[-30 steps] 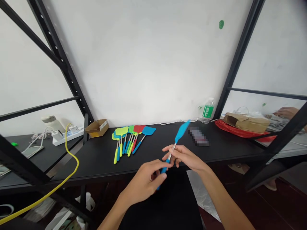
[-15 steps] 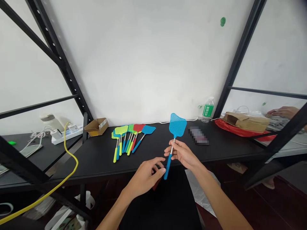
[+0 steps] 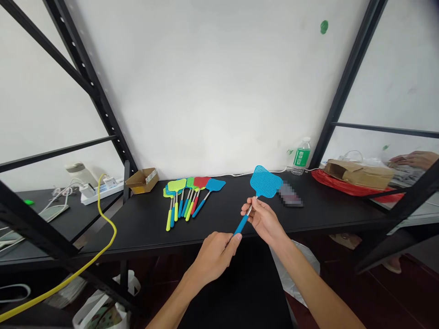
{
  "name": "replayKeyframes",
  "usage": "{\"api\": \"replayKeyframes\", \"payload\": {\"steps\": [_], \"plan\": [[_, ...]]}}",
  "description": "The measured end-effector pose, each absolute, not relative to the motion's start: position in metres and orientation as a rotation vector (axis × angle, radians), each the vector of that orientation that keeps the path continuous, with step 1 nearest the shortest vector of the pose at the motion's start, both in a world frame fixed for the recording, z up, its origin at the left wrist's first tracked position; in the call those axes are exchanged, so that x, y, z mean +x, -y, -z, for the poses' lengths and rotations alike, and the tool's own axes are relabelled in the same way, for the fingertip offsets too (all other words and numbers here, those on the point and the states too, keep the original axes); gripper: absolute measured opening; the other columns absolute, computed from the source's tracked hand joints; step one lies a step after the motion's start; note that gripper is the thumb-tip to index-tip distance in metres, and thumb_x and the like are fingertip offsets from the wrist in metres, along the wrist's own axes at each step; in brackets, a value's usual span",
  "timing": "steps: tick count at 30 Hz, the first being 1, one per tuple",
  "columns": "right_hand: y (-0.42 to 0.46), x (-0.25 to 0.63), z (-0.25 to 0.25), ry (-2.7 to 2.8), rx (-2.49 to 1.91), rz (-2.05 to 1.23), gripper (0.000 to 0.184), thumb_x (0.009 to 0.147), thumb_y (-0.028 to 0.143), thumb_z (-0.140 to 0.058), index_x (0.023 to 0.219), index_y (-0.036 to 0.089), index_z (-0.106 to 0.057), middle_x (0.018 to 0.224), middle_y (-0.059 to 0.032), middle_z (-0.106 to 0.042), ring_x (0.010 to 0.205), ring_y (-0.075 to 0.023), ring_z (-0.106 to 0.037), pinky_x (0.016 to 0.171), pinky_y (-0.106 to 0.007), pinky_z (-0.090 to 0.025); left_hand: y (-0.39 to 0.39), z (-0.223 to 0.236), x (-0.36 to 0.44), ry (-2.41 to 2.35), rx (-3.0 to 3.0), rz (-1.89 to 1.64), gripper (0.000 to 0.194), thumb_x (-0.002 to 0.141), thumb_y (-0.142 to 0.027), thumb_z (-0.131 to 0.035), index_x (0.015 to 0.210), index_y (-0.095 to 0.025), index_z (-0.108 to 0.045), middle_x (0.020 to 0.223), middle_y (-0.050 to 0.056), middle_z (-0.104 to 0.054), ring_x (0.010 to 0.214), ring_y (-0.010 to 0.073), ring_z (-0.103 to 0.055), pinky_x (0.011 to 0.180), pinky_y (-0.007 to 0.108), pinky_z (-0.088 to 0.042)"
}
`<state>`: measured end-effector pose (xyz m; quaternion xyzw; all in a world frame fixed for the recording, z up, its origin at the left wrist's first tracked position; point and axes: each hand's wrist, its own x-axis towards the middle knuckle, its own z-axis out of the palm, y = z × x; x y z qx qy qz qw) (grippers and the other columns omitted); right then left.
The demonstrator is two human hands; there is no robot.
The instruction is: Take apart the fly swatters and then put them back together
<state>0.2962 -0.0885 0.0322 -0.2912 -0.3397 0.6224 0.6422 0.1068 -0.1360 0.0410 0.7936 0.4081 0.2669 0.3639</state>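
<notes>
I hold a blue fly swatter over the front edge of the black table. My right hand pinches its metal shaft just below the mesh head. My left hand grips the end of its blue handle. The swatter tilts up and to the right. Further back on the table lies a bunch of several fly swatters in green, yellow, red and blue, heads toward the wall.
A small cardboard box sits left of the bunch. A green-labelled water bottle stands by the wall. At the right lie a brown paper package on red plastic and another person's hand. Yellow cable and a power strip are at the left.
The swatter has swung from edge-on to flat-faced and shifted right. My left hand let go, then took the end of the handle again.
</notes>
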Motion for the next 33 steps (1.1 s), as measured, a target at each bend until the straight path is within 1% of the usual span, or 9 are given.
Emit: {"api": "replayKeyframes", "payload": {"steps": [3,6,11,14,21,25,28,30,33], "plan": [[0.087,0.295,-0.030,0.762,-0.617,-1.391,0.037,0.075,0.049,-0.083,0.082,0.020,-0.061,0.073,0.0000,-0.065,0.068,-0.0135,-0.062,0.065,-0.026,-0.050,0.137,-0.039,0.110,-0.948,1.883,-0.657,0.061,0.100,-0.060,-0.030,0.054,-0.021,-0.040,0.042,-0.001,-0.050,0.043,0.0118,-0.044,0.056,0.025,-0.036],[0.086,0.294,-0.030,0.757,-0.596,-1.364,0.035,0.077,0.048,-0.082,0.081,0.020,-0.061,0.069,0.0010,-0.059,0.065,-0.0131,-0.057,0.064,-0.027,-0.049,0.137,-0.035,0.114,-0.812,1.668,-0.649,0.060,0.099,-0.062,-0.030,0.055,-0.021,-0.037,0.037,-0.003,-0.043,0.038,0.0097,-0.038,0.053,0.024,-0.036],[0.090,0.294,-0.040,0.731,-0.526,-1.317,0.032,0.078,0.046,-0.081,0.078,0.021,-0.061,0.065,0.0022,-0.050,0.062,-0.0125,-0.048,0.063,-0.028,-0.047,0.138,-0.028,0.126,-0.548,1.177,-0.611,0.056,0.097,-0.063,-0.039,0.058,-0.022,-0.034,0.033,-0.008,-0.031,0.029,0.0078,-0.028,0.045,0.023,-0.028],[0.094,0.295,-0.047,0.700,-0.487,-1.323,0.031,0.078,0.045,-0.081,0.078,0.021,-0.061,0.063,0.0028,-0.044,0.060,-0.0124,-0.042,0.061,-0.028,-0.045,0.146,-0.026,0.135,-0.397,0.895,-0.603,0.058,0.095,-0.064,-0.044,0.058,-0.022,-0.029,0.031,-0.010,-0.024,0.028,0.0069,-0.022,0.045,0.023,-0.029],[0.105,0.295,-0.057,0.748,-0.452,-1.276,0.027,0.091,0.046,-0.066,0.079,0.025,-0.054,0.062,0.0031,-0.033,0.056,-0.0149,-0.035,0.057,-0.030,-0.043,0.164,-0.026,0.145,-0.169,0.574,-0.545,0.059,0.097,-0.060,-0.043,0.059,-0.021,-0.022,0.030,-0.010,-0.023,0.028,0.0068,-0.017,0.046,0.023,-0.027],[0.104,0.313,-0.064,0.681,-0.339,-1.259,0.023,0.093,0.039,-0.066,0.080,0.025,-0.054,0.061,0.0047,-0.032,0.054,-0.0125,-0.035,0.055,-0.026,-0.042,0.171,-0.026,0.147,-0.146,0.625,-0.496,0.061,0.096,-0.063,-0.043,0.056,-0.021,-0.022,0.030,-0.009,-0.023,0.028,0.0069,-0.019,0.046,0.023,-0.028],[0.102,0.347,-0.070,0.600,-0.250,-1.139,0.018,0.093,0.032,-0.068,0.082,0.026,-0.054,0.059,0.0066,-0.032,0.052,-0.0106,-0.036,0.056,-0.023,-0.043,0.172,-0.023,0.150,-0.236,0.871,-0.452,0.061,0.094,-0.066,-0.042,0.054,-0.022,-0.029,0.031,-0.008,-0.028,0.028,0.0076,-0.027,0.046,0.025,-0.031],[0.103,0.367,-0.074,0.585,-0.262,-1.099,0.012,0.093,0.030,-0.066,0.087,0.026,-0.056,0.058,0.0071,-0.035,0.052,-0.0101,-0.038,0.055,-0.022,-0.044,0.165,-0.021,0.147,-0.379,1.099,-0.488,0.058,0.094,-0.066,-0.041,0.058,-0.020,-0.042,0.034,-0.006,-0.036,0.030,0.0090,-0.033,0.046,0.025,-0.031],[0.105,0.380,-0.077,0.582,-0.333,-1.166,0.005,0.093,0.026,-0.064,0.096,0.026,-0.060,0.057,0.0077,-0.034,0.047,-0.0090,-0.035,0.050,-0.021,-0.041,0.140,-0.020,0.134,-0.717,1.486,-0.627,0.057,0.097,-0.064,-0.035,0.082,-0.016,-0.063,0.041,-0.003,-0.048,0.038,0.0122,-0.043,0.051,0.025,-0.034]]}}
